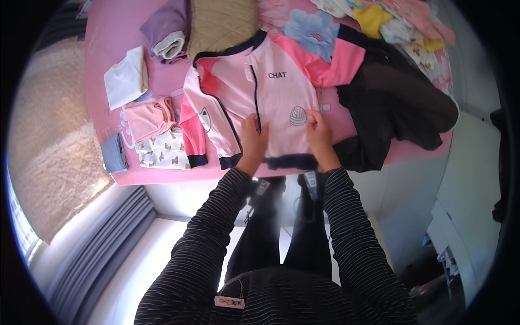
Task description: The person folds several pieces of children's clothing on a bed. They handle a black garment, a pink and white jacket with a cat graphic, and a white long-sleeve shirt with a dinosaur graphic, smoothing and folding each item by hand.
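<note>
A small pink zip jacket [279, 100] lies spread on the bed, its front unzipped, with dark navy trim and brighter pink sleeves. Dark lettering and a round line drawing decorate its chest panel. My left hand [253, 142] is closed on the zip edge of that panel, low down near the hem. At the panel's right side seam, my right hand [322, 138] pinches the cloth between thumb and fingers beside the round drawing. The jacket's left front panel is folded back at an angle, showing the lining inside the collar.
Left of the jacket lie a folded white garment [126, 78], folded pink clothes [147, 118], a patterned white piece [163, 150] and folded denim [114, 153]. A black garment [395, 103] sprawls on the right. Beyond are a tan quilted piece [223, 26], purple clothing [165, 30] and a colourful pile [387, 24].
</note>
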`<state>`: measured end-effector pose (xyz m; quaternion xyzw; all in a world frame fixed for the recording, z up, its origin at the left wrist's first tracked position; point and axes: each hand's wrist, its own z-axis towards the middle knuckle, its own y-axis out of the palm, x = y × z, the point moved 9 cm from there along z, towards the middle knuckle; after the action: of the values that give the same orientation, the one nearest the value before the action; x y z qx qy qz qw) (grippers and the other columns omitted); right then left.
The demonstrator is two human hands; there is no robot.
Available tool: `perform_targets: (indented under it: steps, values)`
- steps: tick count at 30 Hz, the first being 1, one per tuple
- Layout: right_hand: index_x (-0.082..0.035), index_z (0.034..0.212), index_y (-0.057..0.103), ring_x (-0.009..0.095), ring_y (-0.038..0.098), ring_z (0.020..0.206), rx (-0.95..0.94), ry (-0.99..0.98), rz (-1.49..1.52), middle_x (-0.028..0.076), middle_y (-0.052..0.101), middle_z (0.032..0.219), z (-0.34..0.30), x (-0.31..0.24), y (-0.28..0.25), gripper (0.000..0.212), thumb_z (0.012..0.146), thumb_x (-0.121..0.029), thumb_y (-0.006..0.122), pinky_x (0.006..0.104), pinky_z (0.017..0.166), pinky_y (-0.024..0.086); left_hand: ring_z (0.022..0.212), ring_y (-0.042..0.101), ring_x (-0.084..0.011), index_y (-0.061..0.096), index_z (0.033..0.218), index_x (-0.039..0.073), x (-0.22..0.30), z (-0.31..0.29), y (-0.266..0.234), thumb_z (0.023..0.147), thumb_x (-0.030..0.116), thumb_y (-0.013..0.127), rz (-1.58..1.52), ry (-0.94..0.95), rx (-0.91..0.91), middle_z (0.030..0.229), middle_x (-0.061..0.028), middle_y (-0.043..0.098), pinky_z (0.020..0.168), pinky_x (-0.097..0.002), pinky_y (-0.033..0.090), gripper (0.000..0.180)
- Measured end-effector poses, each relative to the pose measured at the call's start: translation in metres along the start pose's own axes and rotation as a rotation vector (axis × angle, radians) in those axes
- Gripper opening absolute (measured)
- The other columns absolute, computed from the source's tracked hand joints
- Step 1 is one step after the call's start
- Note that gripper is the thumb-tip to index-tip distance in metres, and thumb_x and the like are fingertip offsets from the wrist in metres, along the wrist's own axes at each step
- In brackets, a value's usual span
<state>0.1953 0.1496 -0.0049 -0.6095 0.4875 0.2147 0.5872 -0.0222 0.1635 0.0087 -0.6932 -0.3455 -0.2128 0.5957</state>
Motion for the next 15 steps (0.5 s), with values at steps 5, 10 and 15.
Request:
perform_targets:
  steps: [5,10,15]
  values:
    - [-0.005,0.092,0.055,0.018,0.052,0.065,-0.052,-0.015,-0.083,0.007,0.052,0.073,0.003,0.020,0.007,0.022,0.071,-0.001,0.057,0.0280,0.061,0.044,0.080,0.054,-0.0278,0.051,0.100,-0.003,0.018,0.068,-0.004,0.072,0.021,0.067,-0.114,-0.021,0.096,0.089,-0.0167,0.054,0.070,-0.0359,0.044,0.040]
    - [-0.005,0.092,0.055,0.018,0.054,0.064,-0.205,0.072,-0.165,0.007,0.055,0.072,0.011,0.013,0.006,0.020,0.072,-0.005,0.058,0.0272,0.060,0.044,0.060,0.056,-0.0218,0.055,0.082,-0.003,0.015,0.119,0.006,0.068,0.021,0.069,-0.303,-0.214,-0.085,0.068,-0.0106,0.058,0.058,-0.0308,0.045,0.031]
    - [-0.003,0.092,0.055,0.013,0.054,0.057,-0.199,-0.139,-0.217,0.006,0.057,0.070,0.039,-0.040,-0.007,0.014,0.078,-0.007,0.054,0.0247,0.055,0.044,0.064,0.055,-0.0126,0.057,0.092,-0.003,0.021,0.120,0.007,0.075,0.008,0.061,-0.792,-0.186,-0.004,0.072,-0.0075,0.059,0.059,-0.0245,0.044,0.021]
